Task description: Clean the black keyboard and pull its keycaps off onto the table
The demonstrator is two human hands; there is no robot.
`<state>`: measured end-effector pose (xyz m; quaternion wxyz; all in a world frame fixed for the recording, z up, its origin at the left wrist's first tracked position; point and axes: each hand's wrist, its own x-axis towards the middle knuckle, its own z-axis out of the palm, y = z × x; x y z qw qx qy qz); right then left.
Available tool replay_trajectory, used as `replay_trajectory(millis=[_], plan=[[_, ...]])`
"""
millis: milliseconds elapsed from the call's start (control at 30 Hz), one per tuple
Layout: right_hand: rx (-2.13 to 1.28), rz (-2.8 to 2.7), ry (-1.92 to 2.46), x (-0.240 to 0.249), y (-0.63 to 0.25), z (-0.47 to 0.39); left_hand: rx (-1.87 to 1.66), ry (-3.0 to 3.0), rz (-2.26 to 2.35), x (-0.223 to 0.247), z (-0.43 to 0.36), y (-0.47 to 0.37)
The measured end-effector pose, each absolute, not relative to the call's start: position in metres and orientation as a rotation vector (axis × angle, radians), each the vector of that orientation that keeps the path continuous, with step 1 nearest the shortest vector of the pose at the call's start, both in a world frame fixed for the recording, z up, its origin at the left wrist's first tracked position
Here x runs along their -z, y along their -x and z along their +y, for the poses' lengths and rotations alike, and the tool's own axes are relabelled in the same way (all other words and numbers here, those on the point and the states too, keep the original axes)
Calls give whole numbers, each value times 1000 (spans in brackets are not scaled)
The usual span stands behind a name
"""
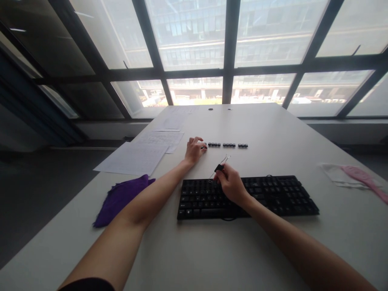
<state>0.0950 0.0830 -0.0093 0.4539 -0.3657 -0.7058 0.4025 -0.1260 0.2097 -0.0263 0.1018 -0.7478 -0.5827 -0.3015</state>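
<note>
A wire keycap puller with a black handle [218,167] is gripped in the fingers of my right hand [230,182], one wire end pointing up and the other down at the top row of the black keyboard [279,196]. Whether that lower end touches a key is too small to tell. Farther off, my left hand [194,151] rests on the table with its fingers bent around a small black keycap [204,147]. To its right, more keycaps form short groups: one group [214,144], a middle group [229,145] and a right group [243,145].
A purple cloth [124,200] lies beside my left forearm. Several paper sheets [131,157] spread along the table's left side. At the right edge are a white cloth [332,173] and a pink strap-like item [360,176]. Windows stand beyond the white table [257,121].
</note>
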Motion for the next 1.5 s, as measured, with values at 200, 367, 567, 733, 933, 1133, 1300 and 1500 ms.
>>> replay_trajectory(millis=[200, 367, 567, 733, 933, 1133, 1300, 1500], plan=[[-995, -1732, 904, 10, -95, 82, 877, 2174, -1763, 29, 213, 126], [-1001, -1727, 903, 11, -95, 82, 893, 2157, -1775, 29, 214, 127], [-1011, -1707, 911, 10, -95, 84, 948, 2144, -1761, 28, 209, 126], [-1036, -1654, 903, 7, -95, 83, 1019, 2077, -1823, 19, 199, 130], [-964, -1605, 903, 7, -96, 82, 1033, 2316, -1915, -10, 143, 128], [-812, -1640, 930, 4, -98, 81, 1035, 2629, -1766, -17, 47, 79], [-817, -1811, 930, 0, -103, 81, 1201, 2615, -1818, -3, 28, 60], [-808, -1945, 923, 1, -102, 81, 1125, 2723, -1714, -2, 32, 70]])
